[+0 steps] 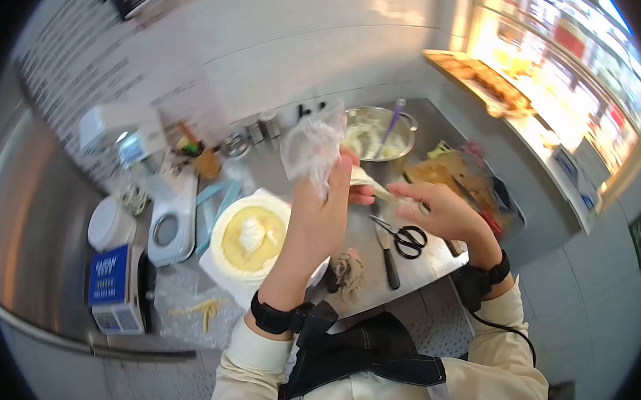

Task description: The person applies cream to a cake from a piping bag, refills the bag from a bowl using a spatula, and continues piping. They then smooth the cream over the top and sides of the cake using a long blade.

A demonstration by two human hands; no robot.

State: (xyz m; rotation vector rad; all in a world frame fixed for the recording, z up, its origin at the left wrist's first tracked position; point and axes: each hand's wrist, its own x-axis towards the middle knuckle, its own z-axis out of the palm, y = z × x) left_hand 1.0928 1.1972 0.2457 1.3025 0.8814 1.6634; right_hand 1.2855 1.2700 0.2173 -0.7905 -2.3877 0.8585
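My left hand [326, 204] is closed around a clear piping bag [314, 144] that holds pale cream. Its loose, crumpled top sticks up above the hand, and the filled part points right. At the narrow end, my right hand [445, 210] has its fingers closed on the tip; the fingertips are slightly blurred. Below my left forearm sits a round cake [237, 248] with a white cream rim, a yellow layer and a white mound in the middle. Beneath my right hand lie black-handled scissors [407, 240] and a knife with a black handle [391, 269].
A metal bowl [368, 150] of cream with a purple-handled spatula stands behind my hands. A crumpled cloth [349, 275] lies near the front edge. To the left are a white mixer [174, 223], a white tub [111, 224] and a blue-and-white box [117, 290]. A cutting board [443, 173] is at right.
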